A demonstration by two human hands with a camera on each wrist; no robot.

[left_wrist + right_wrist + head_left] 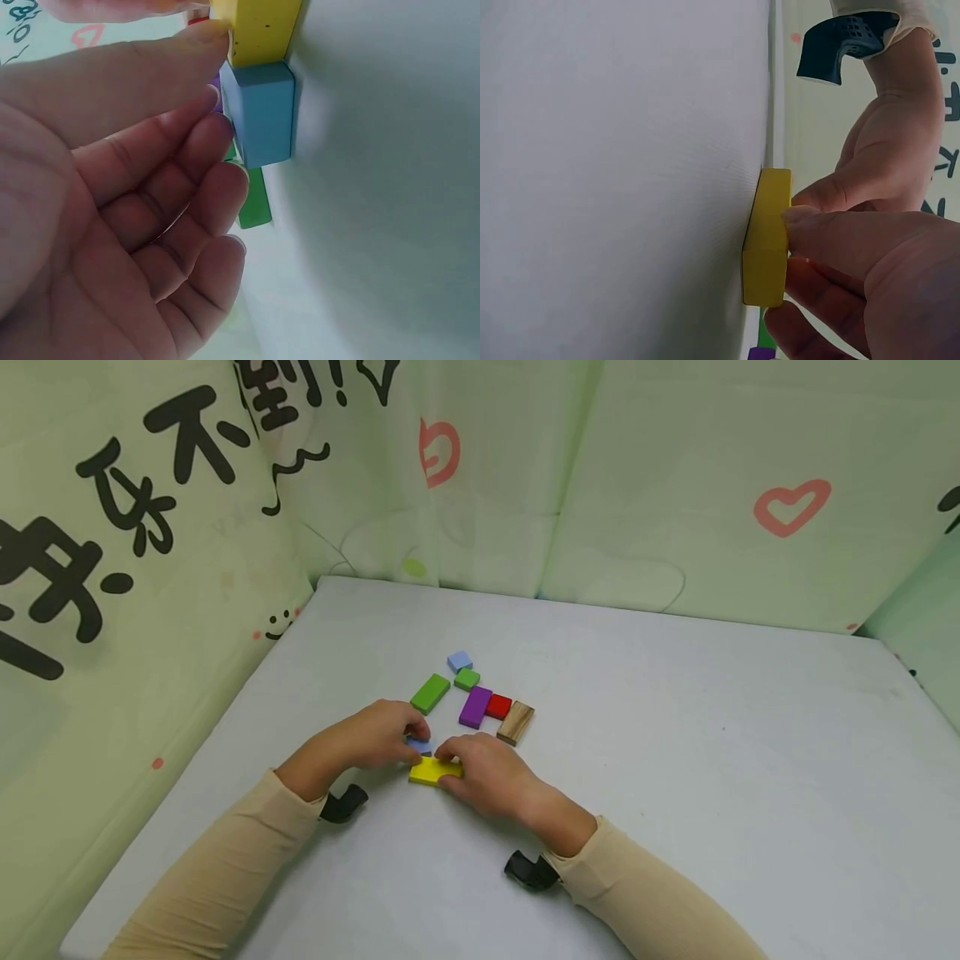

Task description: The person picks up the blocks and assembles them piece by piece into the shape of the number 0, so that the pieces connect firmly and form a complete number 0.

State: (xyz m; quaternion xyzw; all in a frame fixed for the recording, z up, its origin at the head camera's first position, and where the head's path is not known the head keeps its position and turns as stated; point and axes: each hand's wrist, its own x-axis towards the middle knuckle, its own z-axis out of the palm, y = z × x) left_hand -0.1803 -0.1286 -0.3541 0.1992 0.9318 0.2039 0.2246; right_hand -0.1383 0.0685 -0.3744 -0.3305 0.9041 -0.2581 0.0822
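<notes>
A yellow block point(431, 771) lies on the table, its long side facing me. My right hand point(495, 777) holds its right end between thumb and fingers; the right wrist view shows the thumb point(821, 232) on its upper edge. Against its far side at the left end sits a light blue block point(262, 112), partly covered by fingers in the head view. My left hand point(378, 735) bends round the pair from the left, fingertips at the blue block and thumb point(180, 56) on the yellow block's corner.
Beyond the hands lie a long green block point(430, 693), a small green one point(467, 678) touching a blue one point(460, 662), and a purple block point(476, 707), red block point(498, 706) and wood-grain block point(516, 722) in a row. Printed curtains stand behind the white table point(675, 735).
</notes>
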